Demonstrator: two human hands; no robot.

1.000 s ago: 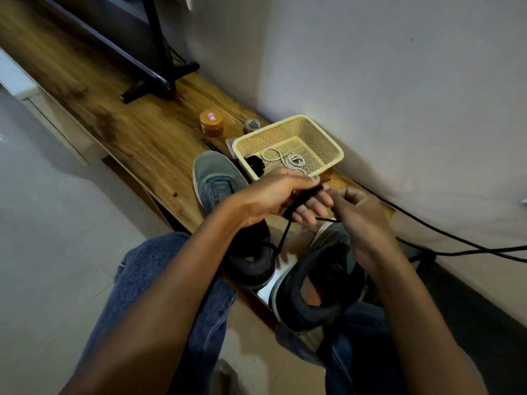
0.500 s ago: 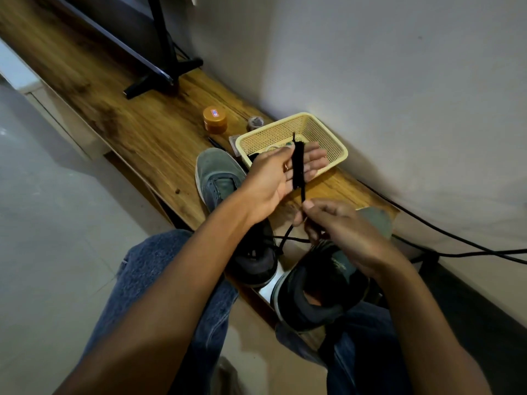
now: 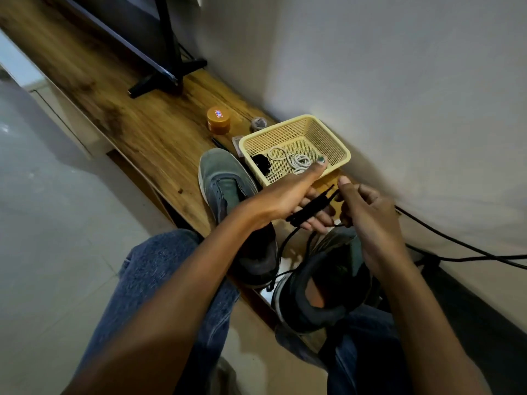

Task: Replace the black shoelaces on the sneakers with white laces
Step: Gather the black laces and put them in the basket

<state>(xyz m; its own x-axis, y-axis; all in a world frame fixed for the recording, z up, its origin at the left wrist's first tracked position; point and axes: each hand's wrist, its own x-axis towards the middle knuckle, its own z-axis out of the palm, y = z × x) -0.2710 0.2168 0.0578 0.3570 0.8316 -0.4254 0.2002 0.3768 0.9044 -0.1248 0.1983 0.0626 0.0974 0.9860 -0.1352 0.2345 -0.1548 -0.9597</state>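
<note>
Winding black lace (image 3: 309,208) around left hand (image 3: 288,195), right hand (image 3: 368,215) pinching

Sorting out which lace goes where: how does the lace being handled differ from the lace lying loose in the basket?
The black lace is dark and flat, folded into a bundle across the left hand, with the right hand holding it too; the white lace is pale, rounder and lies untouched in loose loops in the yellow basket. Both are off the sneakers.
</note>
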